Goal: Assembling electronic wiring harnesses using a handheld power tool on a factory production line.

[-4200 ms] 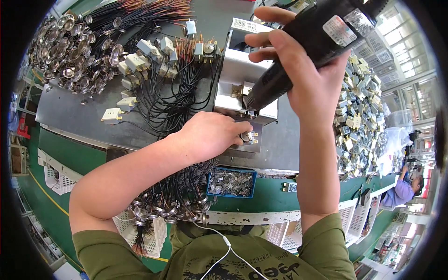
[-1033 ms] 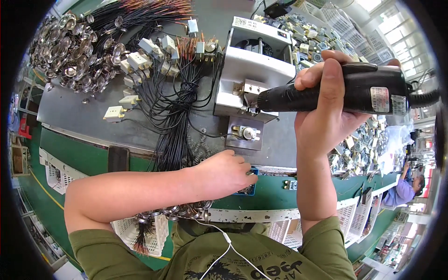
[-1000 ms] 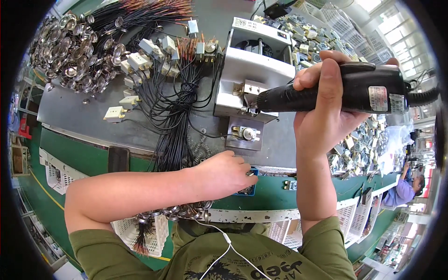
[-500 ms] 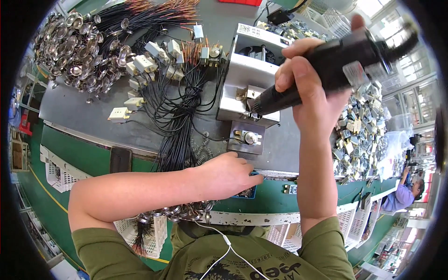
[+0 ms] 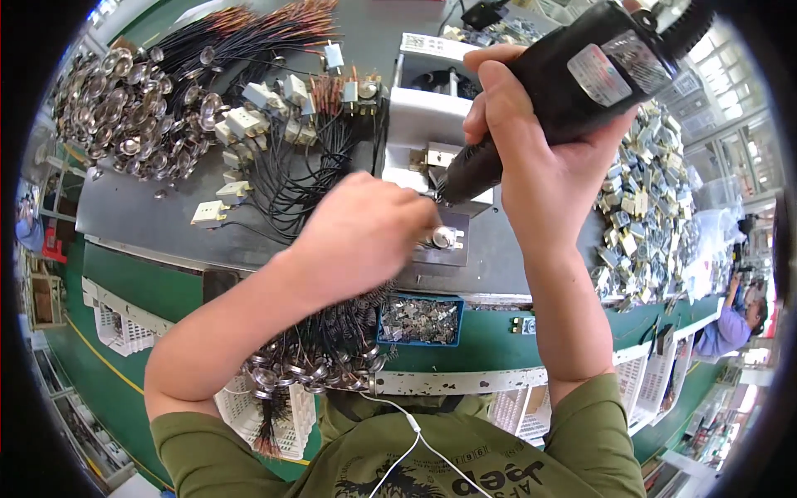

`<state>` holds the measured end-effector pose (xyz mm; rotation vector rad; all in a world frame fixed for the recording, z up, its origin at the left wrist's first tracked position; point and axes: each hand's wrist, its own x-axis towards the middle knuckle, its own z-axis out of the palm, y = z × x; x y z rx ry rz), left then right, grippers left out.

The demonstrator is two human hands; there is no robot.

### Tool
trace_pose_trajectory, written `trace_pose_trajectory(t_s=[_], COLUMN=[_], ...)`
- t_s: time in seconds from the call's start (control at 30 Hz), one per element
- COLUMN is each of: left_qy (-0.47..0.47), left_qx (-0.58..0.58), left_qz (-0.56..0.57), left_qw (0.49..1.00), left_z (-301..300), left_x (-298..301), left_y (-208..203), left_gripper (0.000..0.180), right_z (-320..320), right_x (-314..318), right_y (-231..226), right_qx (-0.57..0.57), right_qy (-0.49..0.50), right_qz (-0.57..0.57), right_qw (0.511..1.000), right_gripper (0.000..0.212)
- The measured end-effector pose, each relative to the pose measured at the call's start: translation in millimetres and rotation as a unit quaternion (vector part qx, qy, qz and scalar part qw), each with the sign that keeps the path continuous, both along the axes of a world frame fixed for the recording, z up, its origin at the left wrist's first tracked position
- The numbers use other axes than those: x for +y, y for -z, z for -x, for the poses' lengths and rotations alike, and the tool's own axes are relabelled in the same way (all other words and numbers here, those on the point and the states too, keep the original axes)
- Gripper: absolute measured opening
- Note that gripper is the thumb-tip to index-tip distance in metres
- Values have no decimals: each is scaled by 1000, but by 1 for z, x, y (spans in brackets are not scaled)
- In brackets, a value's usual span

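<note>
My right hand (image 5: 552, 170) is wrapped round a thick black electric screwdriver (image 5: 544, 95), tilted with its tip down and left at a metal box-shaped machine (image 5: 423, 120). My left hand (image 5: 357, 236) hovers near that tip, fingers curled together and blurred; whatever they pinch is hidden. Just beside its fingertips, a small part with a round metal cap (image 5: 445, 238) sits on a metal block (image 5: 440, 256). Below, a blue tray (image 5: 420, 343) holds many small metal pieces. Black wires (image 5: 320, 178) with white block connectors (image 5: 209, 212) lie left of the machine.
Round metal caps on wires (image 5: 129, 116) are heaped at the far left. A large pile of small white and metal blocks (image 5: 635, 216) covers the right side. One loose block (image 5: 523, 325) lies near the front edge. White baskets (image 5: 282, 419) stand below; a co-worker (image 5: 730, 328) is far right.
My left hand has risen from the blue tray toward the screwdriver tip, uncovering the tray. My right hand and the screwdriver have shifted slightly left in the picture.
</note>
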<state>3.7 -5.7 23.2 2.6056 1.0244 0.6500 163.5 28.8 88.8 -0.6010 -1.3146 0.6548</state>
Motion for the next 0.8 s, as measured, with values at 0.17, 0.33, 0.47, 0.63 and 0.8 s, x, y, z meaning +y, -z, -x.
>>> trace_pose_trajectory(t_s=[0.17,0.33,0.47,0.63,0.8], left_qy=[13,12,7,11,5], left_qx=[17,43,-10,-24,-25], left_qz=[-53,-64,-63,-29,-18], left_qw=[998,997,998,999,1000], left_z=[-1,-7,-6,0,2], left_x=[-7,-7,-5,-6,-8], left_y=[23,35,43,50,49], left_gripper=[9,15,13,9,9], right_z=[-16,-18,-19,-9,-6], right_x=[-28,-39,-49,-46,-35], right_y=[-6,-1,-1,8,17], right_qx=[6,38,-12,2,2], right_qy=[22,9,5,3,-17], right_qz=[50,25,79,95,85], right_qw=[998,999,997,995,996], right_gripper=[14,21,19,28,44])
